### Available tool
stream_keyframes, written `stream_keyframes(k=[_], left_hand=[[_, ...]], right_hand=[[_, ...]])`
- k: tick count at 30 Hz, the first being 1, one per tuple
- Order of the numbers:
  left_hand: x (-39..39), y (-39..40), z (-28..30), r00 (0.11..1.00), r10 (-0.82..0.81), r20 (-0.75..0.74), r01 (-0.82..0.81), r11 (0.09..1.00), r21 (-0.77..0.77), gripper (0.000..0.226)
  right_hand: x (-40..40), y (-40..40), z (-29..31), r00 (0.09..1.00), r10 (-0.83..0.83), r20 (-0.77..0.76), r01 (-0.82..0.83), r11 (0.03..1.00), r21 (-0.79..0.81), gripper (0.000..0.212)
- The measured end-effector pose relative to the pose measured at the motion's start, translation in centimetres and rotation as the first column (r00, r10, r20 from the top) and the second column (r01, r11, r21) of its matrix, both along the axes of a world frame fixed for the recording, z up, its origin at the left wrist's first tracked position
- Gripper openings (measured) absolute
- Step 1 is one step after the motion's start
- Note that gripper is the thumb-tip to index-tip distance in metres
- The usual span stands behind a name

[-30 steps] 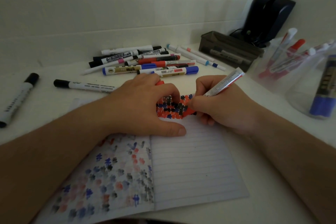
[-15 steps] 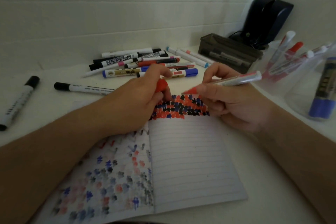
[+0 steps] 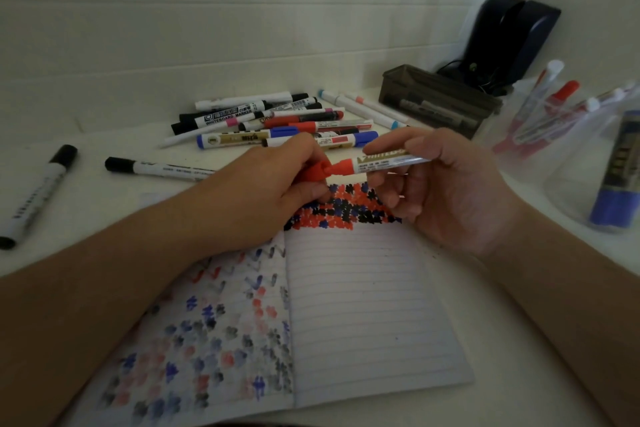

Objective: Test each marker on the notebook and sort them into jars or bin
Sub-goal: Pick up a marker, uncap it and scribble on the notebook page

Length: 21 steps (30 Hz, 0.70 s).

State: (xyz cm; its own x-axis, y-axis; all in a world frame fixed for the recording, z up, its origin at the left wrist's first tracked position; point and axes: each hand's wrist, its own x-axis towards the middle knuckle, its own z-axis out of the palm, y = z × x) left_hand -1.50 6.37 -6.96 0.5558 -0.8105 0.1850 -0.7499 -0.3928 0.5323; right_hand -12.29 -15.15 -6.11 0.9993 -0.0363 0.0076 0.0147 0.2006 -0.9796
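Note:
An open lined notebook [image 3: 363,305] lies in front of me, its top rows and left page full of red, blue and black test marks. My right hand [image 3: 446,191] holds a red whiteboard marker [image 3: 377,163] level above the notebook's top edge, tip pointing left. My left hand [image 3: 273,184] grips the marker's red cap [image 3: 315,172], which meets the marker's tip. A pile of several markers [image 3: 277,125] lies behind my hands. A clear jar with red markers [image 3: 540,121] and a clear jar with a blue marker [image 3: 613,180] stand at the right. A dark bin [image 3: 440,97] sits at the back.
Two black-capped markers [image 3: 38,194] [image 3: 156,168] lie loose on the white table at the left. A dark device with a cable [image 3: 509,42] stands in the back right corner against the wall.
My right hand lifted the red marker off the page and turned it level. My left hand rose from the notebook and brought the red cap onto the tip.

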Motion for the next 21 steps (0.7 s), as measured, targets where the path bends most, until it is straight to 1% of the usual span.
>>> stream_keyframes(k=[2, 5, 7, 8, 9, 10, 12, 13, 14, 16, 18, 21], left_hand=[[0.0, -0.1, -0.1, 1.000, 0.003, 0.011, -0.003, 1.000, -0.014, 0.015], [-0.2, -0.1, 0.0, 0.999, -0.004, 0.042, 0.007, 0.997, -0.072, 0.018], [-0.3, 0.0, 0.0, 1.000, 0.008, 0.028, -0.004, 0.991, -0.135, 0.033], [-0.2, 0.2, 0.0, 1.000, 0.023, -0.003, -0.023, 0.986, -0.166, 0.043], [-0.1, 0.2, -0.1, 0.998, 0.037, -0.048, -0.045, 0.979, -0.198, 0.047], [0.2, 0.3, -0.2, 0.994, 0.040, -0.098, -0.062, 0.971, -0.232, 0.044], [0.5, 0.3, -0.3, 0.989, 0.012, -0.148, -0.052, 0.962, -0.268, 0.032], [0.5, 0.3, -0.3, 0.989, -0.006, -0.149, -0.034, 0.964, -0.262, 0.029], [0.5, 0.3, -0.3, 0.990, -0.021, -0.139, -0.014, 0.969, -0.245, 0.028], [0.4, 0.3, -0.5, 0.995, -0.028, -0.099, 0.007, 0.978, -0.210, 0.030], [0.4, 0.3, -0.6, 0.999, -0.014, -0.042, 0.006, 0.982, -0.189, 0.032], [0.3, 0.2, -0.6, 0.998, 0.009, 0.055, 0.001, 0.982, -0.188, 0.035]], right_hand=[[0.1, 0.1, 0.0, 1.000, -0.026, -0.010, 0.026, 1.000, -0.017, 0.027], [0.2, 0.4, 0.0, 0.995, -0.098, 0.005, 0.098, 0.993, -0.065, 0.012], [0.3, 0.4, -0.2, 0.989, -0.145, 0.042, 0.149, 0.980, -0.132, 0.015], [0.2, 0.4, -0.1, 0.985, -0.150, 0.081, 0.162, 0.971, -0.173, 0.011], [0.0, 0.4, 0.0, 0.980, -0.147, 0.132, 0.175, 0.957, -0.232, 0.004], [-0.1, 0.3, 0.0, 0.970, -0.141, 0.198, 0.201, 0.924, -0.324, 0.006], [-0.5, 0.3, 0.1, 0.943, -0.114, 0.312, 0.271, 0.808, -0.524, 0.017], [-0.6, 0.4, 0.1, 0.935, -0.101, 0.339, 0.291, 0.763, -0.576, 0.017], [-0.7, 0.6, 0.1, 0.934, -0.084, 0.346, 0.289, 0.747, -0.598, 0.015], [-0.7, 1.0, 0.1, 0.945, -0.083, 0.315, 0.258, 0.783, -0.567, 0.012], [-0.6, 1.2, 0.2, 0.957, -0.104, 0.270, 0.234, 0.827, -0.511, 0.015], [-0.3, 1.5, 0.2, 0.967, -0.104, 0.233, 0.202, 0.869, -0.451, 0.014]])
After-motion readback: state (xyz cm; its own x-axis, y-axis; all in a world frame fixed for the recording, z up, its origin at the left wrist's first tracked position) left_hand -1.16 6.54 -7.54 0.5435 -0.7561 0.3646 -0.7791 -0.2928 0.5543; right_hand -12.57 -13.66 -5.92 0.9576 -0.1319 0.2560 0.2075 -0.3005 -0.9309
